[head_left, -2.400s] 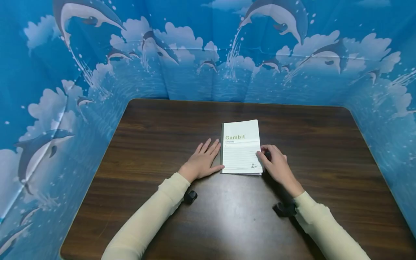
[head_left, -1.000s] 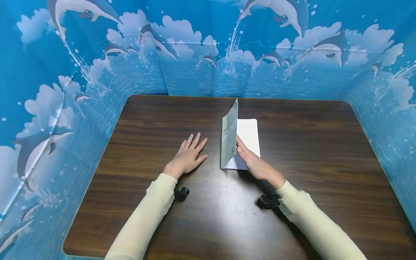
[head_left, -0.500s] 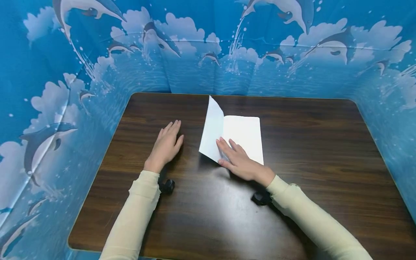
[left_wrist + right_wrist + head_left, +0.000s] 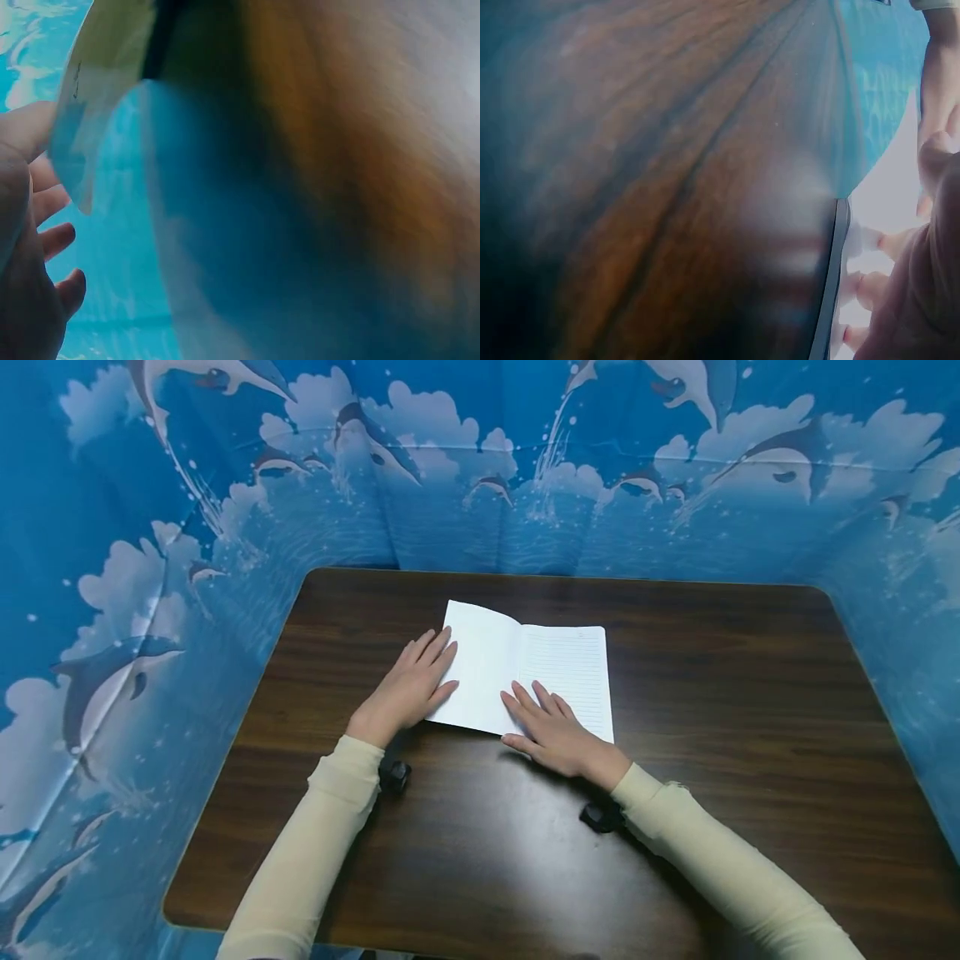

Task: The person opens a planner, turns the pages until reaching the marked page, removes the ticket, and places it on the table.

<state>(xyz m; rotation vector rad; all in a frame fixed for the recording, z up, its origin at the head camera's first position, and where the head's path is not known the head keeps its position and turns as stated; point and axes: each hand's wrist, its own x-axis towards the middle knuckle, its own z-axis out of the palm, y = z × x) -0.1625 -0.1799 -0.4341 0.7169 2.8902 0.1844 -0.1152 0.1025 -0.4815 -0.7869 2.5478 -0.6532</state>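
Note:
A notebook (image 4: 566, 660) lies spread on the dark table, a blank white page or inner cover at left and a lined page at right. My left hand (image 4: 408, 685) rests with extended fingers on the left edge of the raised-looking cover. In the left wrist view the cover (image 4: 97, 82) shows its printed outer side from below, beside the left hand (image 4: 30, 232). My right hand (image 4: 558, 733) lies palm down with spread fingers across the notebook's lower middle, near the fold. The right wrist view has the right hand (image 4: 911, 300) over the white page (image 4: 889, 187).
The brown wooden table (image 4: 712, 710) extends around the notebook on all sides. A blue dolphin-print cloth (image 4: 465, 518) hangs behind and beside the table. Black wrist cameras sit under both cream sleeves (image 4: 300, 852).
The notebook's cover has swung from closed, through upright, over to the left. My left hand moved away left, then came back onto the cover's edge. My right hand moved left to the fold.

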